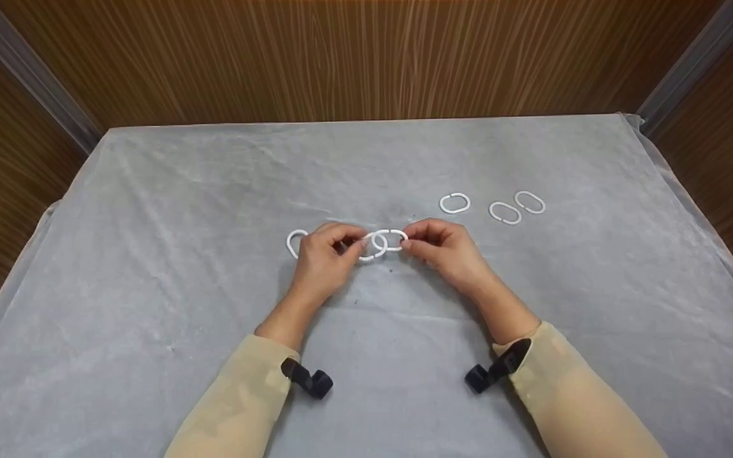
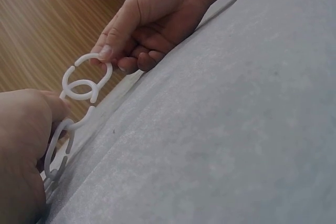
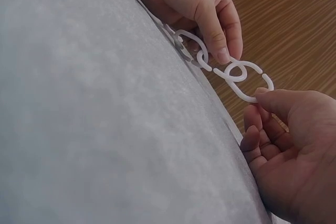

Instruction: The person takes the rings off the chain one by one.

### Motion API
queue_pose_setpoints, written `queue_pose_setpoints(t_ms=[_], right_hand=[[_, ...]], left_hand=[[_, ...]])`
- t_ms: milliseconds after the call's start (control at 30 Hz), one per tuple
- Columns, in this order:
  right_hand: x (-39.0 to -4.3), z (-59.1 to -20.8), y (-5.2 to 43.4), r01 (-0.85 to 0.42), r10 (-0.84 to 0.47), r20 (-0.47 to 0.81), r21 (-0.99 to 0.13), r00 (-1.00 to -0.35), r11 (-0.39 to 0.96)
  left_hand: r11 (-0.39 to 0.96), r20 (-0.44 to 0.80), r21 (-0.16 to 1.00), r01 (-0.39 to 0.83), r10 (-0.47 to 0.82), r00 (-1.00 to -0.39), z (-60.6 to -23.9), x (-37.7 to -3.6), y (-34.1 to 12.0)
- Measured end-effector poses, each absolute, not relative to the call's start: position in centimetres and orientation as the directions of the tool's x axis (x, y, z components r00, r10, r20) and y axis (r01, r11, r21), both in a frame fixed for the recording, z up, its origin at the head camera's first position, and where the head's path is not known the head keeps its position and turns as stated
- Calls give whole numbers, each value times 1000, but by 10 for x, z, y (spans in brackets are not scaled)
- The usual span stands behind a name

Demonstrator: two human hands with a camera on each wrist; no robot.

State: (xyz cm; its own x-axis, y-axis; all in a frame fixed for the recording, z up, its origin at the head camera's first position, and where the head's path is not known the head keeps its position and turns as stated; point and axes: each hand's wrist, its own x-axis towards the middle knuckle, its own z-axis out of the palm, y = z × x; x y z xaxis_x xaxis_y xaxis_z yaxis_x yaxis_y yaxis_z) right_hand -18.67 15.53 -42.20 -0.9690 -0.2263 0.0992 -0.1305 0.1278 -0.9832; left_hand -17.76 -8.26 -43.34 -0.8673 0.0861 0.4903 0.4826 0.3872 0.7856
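Near the middle of the table, my left hand pinches a white oval ring between thumb and fingers. Through that ring passes another white ring, whose far end my right hand pinches. Each ring has a small gap in its side, plain in the right wrist view. Further white rings hang linked on the left hand's side: one ring shows below the left hand in the left wrist view, and a ring pokes out left of that hand. The left hand hides part of this chain.
Beyond the right hand lie three loose white rings: a single ring and, further right, a ring close beside another ring. A grey cloth covers the table. Wood-grain panels stand behind and at both sides.
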Motion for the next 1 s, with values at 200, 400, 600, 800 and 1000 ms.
queue_pose_setpoints(t_ms=[200,400,600,800,1000], right_hand=[[-186,-421,156,-139,-236,105,-981,-966,133],[-187,-422,156,-144,-245,108,-981,-964,134],[-186,-422,156,-140,-253,109,-984,-961,112],[-186,-422,156,-152,-262,120,-982,-958,109],[-186,-423,156,-157,-275,117,-980,-954,127]], left_hand=[[376,505,786,491,69,-860,-434,-178,-82],[370,516,784,499,59,-854,-434,-178,-82],[373,525,781,501,40,-850,-434,-178,-82],[374,524,786,493,20,-851,-433,-178,-82],[369,528,788,493,8,-849,-433,-178,-82]])
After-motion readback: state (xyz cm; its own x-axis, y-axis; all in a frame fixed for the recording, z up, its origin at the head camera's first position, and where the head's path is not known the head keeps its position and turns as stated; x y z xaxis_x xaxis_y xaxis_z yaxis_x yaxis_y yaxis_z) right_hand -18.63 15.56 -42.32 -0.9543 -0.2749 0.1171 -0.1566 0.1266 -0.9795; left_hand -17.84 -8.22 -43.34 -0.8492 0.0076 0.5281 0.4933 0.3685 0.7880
